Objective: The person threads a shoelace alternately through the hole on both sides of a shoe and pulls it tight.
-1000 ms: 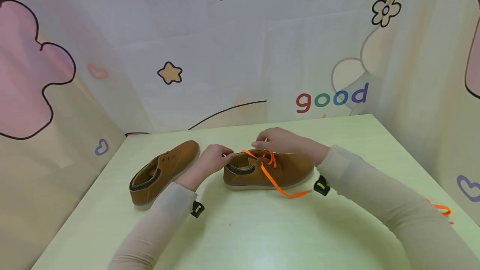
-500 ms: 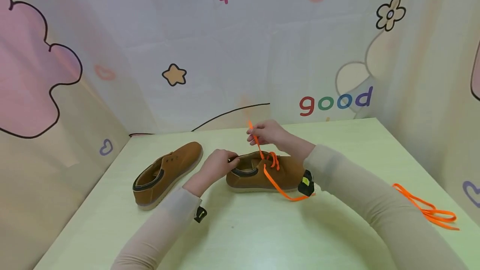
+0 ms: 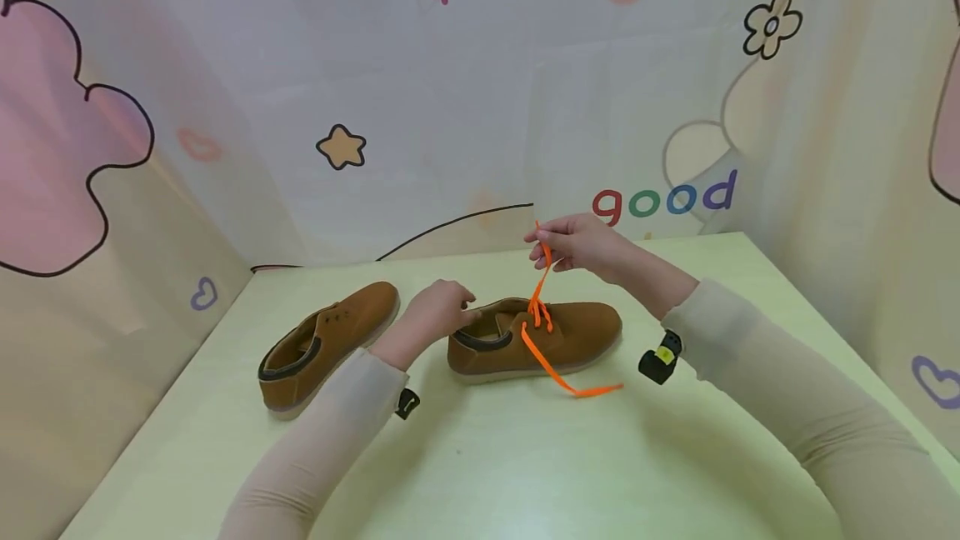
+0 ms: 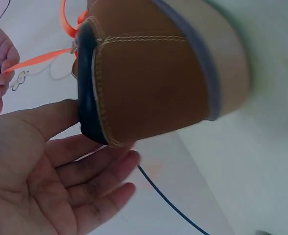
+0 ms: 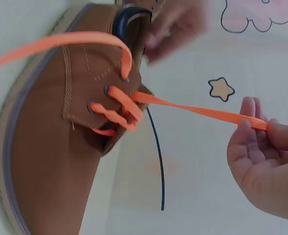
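A brown shoe (image 3: 585, 332) with a dark padded collar (image 4: 87, 83) stands on the table, toe to the right. Its orange shoelace (image 5: 198, 108) runs through the eyelets. My right hand (image 3: 581, 244) pinches one end and holds it taut above the shoe, as the right wrist view (image 5: 266, 161) also shows. The other lace end (image 3: 555, 373) hangs over the near side onto the tabletop. At the heel, my left hand (image 3: 435, 311) has its thumb right at the collar; in the left wrist view its fingers (image 4: 100, 181) are loosely bent beside the heel.
A second brown shoe (image 3: 352, 319) stands to the left, with no lace in its visible eyelets. The pale green table (image 3: 480, 457) is backed by a printed curtain (image 3: 450, 107). Black wrist cameras (image 3: 660, 357) hang under both sleeves.
My right hand has taken the lace end and drawn it up, then away to the right, tightening it. My left hand's fingers have loosened at the shoe's heel.
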`<state>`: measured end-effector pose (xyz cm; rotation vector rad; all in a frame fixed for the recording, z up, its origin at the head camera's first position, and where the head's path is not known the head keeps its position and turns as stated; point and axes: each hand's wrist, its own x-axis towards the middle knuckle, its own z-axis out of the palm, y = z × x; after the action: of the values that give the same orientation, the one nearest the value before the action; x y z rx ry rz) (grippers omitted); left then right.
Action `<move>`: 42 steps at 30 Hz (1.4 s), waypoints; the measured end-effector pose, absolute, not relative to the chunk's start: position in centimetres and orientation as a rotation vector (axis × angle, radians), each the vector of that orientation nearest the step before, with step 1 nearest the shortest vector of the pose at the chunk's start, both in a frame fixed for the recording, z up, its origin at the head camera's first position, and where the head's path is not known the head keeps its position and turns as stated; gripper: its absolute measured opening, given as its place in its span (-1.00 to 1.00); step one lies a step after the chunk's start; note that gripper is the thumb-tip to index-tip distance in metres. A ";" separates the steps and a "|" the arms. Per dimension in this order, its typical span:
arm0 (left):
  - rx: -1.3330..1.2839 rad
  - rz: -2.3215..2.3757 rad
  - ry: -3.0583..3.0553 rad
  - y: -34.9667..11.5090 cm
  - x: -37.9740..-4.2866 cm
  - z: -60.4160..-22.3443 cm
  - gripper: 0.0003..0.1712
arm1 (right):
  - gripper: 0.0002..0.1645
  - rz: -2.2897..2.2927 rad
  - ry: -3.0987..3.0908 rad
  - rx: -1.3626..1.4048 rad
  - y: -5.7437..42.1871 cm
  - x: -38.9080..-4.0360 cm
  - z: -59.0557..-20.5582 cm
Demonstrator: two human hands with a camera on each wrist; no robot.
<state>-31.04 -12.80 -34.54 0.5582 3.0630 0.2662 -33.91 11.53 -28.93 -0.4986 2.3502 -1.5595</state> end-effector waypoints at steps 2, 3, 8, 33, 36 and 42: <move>0.633 0.275 3.072 -12.0 -31.6 -34.0 -0.67 | -0.56 -1.486 2.349 -0.543 11.4 -33.6 -29.4; 0.669 0.286 3.073 -11.6 -31.9 -33.9 -0.65 | -0.59 -1.446 2.363 -0.551 11.2 -33.5 -29.7; 0.736 0.316 3.051 -9.7 -33.0 -34.1 -0.73 | -0.71 -1.152 2.605 -0.596 10.0 -33.3 -32.4; 0.762 0.527 3.141 -9.0 -33.1 -35.4 -0.77 | -0.47 -0.870 2.894 -0.537 7.2 -32.6 -35.4; 0.750 0.539 3.133 -9.1 -33.1 -35.6 -0.76 | -0.55 -0.714 3.094 -0.570 6.8 -32.5 -36.2; 0.785 0.598 3.115 -9.6 -33.3 -36.2 -0.77 | -0.70 -0.603 3.157 -0.782 7.3 -33.5 -37.3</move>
<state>-33.33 -9.63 -36.15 0.7854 3.1150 0.5984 -33.46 7.26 -37.27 -0.7825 3.1572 -0.6032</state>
